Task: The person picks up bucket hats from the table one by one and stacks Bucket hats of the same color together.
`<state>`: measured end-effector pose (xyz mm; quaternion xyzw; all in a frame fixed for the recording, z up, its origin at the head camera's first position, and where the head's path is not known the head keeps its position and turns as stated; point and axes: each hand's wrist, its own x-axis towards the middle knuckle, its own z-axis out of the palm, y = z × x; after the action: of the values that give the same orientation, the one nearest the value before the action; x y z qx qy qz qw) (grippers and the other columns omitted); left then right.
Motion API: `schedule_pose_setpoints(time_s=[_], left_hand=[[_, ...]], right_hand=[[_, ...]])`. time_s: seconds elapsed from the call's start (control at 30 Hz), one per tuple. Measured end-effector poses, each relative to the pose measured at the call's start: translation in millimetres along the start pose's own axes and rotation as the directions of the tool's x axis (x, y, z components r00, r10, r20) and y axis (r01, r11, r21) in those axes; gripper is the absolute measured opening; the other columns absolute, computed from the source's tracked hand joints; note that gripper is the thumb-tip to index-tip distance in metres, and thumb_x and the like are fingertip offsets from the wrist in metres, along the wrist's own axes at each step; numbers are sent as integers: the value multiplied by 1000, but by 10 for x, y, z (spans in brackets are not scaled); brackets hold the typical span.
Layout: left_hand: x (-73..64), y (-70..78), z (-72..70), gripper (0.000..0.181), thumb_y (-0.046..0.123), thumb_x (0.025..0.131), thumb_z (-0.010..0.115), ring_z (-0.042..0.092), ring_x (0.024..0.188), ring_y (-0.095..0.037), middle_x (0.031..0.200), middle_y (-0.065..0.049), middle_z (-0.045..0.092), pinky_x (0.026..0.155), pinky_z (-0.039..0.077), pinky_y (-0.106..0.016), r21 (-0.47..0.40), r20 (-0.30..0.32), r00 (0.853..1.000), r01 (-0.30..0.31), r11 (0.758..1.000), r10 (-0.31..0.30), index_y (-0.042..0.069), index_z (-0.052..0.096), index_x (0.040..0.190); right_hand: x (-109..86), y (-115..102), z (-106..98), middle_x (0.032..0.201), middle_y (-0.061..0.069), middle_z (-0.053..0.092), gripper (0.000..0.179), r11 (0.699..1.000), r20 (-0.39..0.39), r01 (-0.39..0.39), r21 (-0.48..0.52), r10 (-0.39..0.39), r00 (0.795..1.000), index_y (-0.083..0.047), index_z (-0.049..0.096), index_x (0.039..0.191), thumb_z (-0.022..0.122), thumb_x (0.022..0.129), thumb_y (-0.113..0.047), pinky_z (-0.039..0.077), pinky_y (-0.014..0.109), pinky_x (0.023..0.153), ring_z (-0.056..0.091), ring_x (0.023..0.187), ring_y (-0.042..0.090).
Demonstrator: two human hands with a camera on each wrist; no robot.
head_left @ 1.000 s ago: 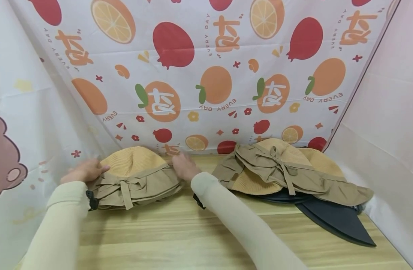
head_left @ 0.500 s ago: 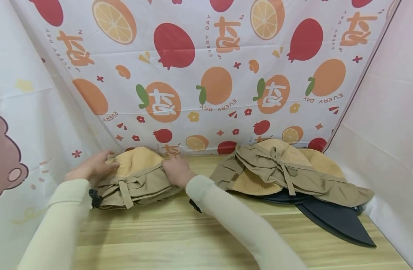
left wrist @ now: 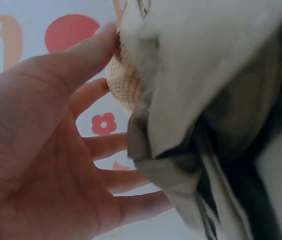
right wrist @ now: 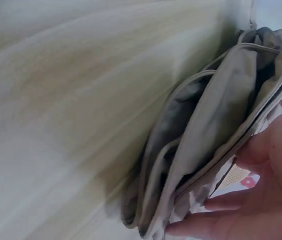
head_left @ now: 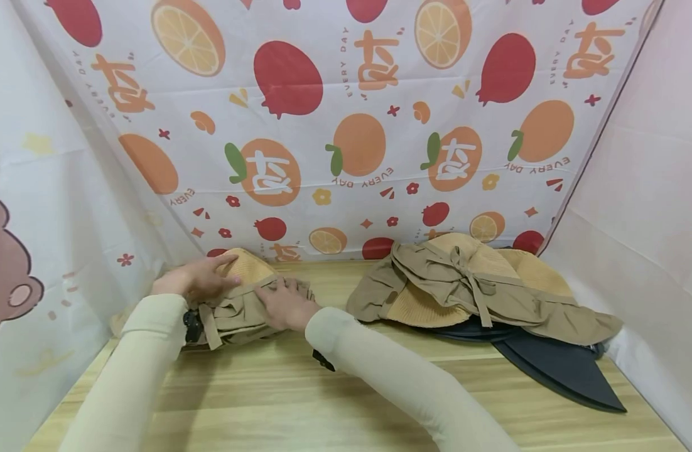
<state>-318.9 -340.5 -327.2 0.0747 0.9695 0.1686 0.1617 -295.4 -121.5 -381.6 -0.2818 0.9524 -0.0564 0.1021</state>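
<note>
A sun hat with a yellow woven crown, khaki cloth brim and bow sits at the left on the wooden table. My left hand lies over its left part, fingers spread and loosely bent. In the left wrist view, thumb and fingertips of the left hand touch the crown and cloth. My right hand rests on the brim's right side with relaxed fingers. Several layered khaki brim edges show in the right wrist view, beside the right hand. The hat's left side is largely hidden.
More khaki and yellow hats lie piled at the right, over dark visors. A fruit-print cloth hangs behind the table. White cloth walls close both sides. A beige cloth edge shows beside my left sleeve.
My left hand has moved right, from the hat's left edge over its crown. The right hand has come left and forward, from beside the hat onto its brim. The right pile stays put.
</note>
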Motion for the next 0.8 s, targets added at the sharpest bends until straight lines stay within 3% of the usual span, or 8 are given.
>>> schedule_pose_setpoints(time_s=[0.17, 0.3, 0.47, 0.57, 0.8], left_hand=[[58, 40, 65, 76, 36, 104, 61, 34, 144, -59, 159, -40, 26, 114, 35, -70, 25, -40, 999, -35, 999, 36, -2, 26, 160], [131, 54, 93, 75, 32, 101, 65, 37, 142, -59, 156, -42, 32, 114, 36, -68, 63, -59, 998, -19, 998, 23, -4, 31, 158], [205, 71, 129, 74, 31, 100, 67, 34, 143, -60, 156, -41, 32, 115, 36, -68, 97, -51, 998, 33, 995, -28, -1, 34, 157], [239, 72, 142, 71, 28, 99, 68, 36, 142, -60, 154, -42, 35, 114, 37, -68, 133, -49, 999, 23, 991, -17, -3, 37, 155], [302, 85, 158, 65, 26, 97, 71, 50, 133, -56, 145, -41, 48, 110, 45, -62, 234, -32, 999, -16, 972, 24, -4, 47, 149]], right_hand=[[18, 28, 48, 175, 3, 13, 58, 998, 31, -22, 52, 20, 999, -50, 21, 161, 45, 109, -40, 32, 58, 123, 20, 160, 36], [34, 44, 64, 175, 0, 12, 58, 997, 46, -42, 63, 39, 998, -52, 21, 160, 45, 109, -41, 34, 59, 121, 21, 160, 35], [70, 80, 44, 175, -2, 15, 57, 993, 66, -47, 106, 41, 997, -52, 25, 159, 46, 108, -38, 40, 55, 118, 25, 159, 32], [98, 107, 12, 174, -5, 18, 58, 993, 77, -37, 108, 28, 997, -51, 27, 159, 47, 108, -34, 43, 52, 117, 27, 158, 27], [125, 137, -13, 172, -9, 23, 59, 995, 101, -4, 95, -6, 995, -49, 27, 160, 49, 107, -33, 35, 52, 124, 20, 161, 19]])
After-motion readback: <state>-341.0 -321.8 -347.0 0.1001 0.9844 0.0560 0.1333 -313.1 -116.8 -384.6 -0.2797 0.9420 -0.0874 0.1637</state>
